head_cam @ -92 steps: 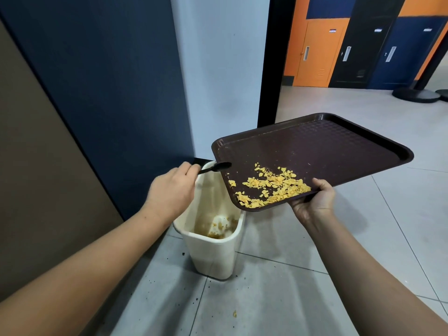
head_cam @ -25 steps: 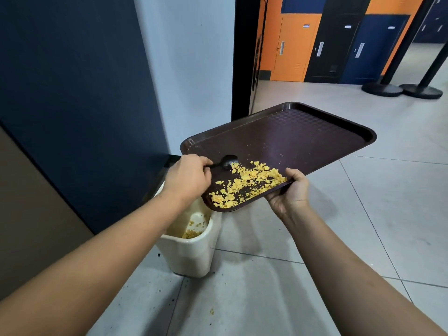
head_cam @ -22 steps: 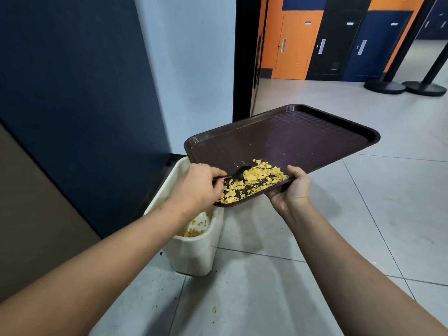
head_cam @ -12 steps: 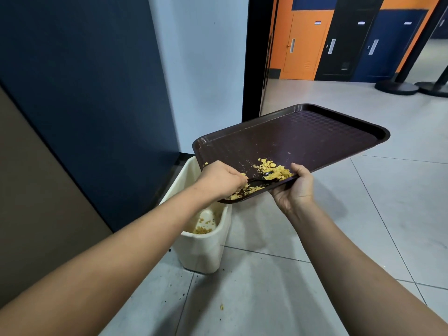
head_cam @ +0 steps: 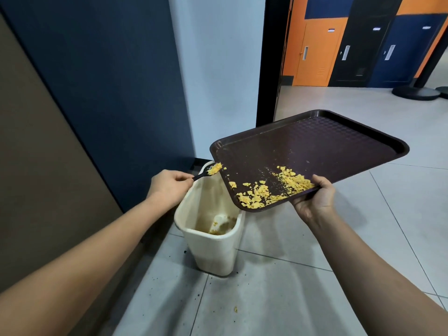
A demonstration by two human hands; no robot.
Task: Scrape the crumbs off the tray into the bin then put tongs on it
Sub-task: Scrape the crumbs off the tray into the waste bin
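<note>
Over bin [head_cam: 213, 248] | left hand [head_cam: 167, 187] grips loaded spoon [head_cam: 209, 171] | right hand [head_cam: 315, 202] holds tray [head_cam: 315, 146]

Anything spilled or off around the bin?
Yes. A yellow crumb lies on the floor tile in front of the bin, outside it, with dark specks scattered on the tiles nearby. The tray is tilted over the bin, most crumbs still on it.

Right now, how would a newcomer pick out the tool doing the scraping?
Find the cream bin on the floor by the dark blue wall. Just above its far rim, the left hand pinches a small black spoon, the only utensil, heaped with yellow crumbs.
</note>
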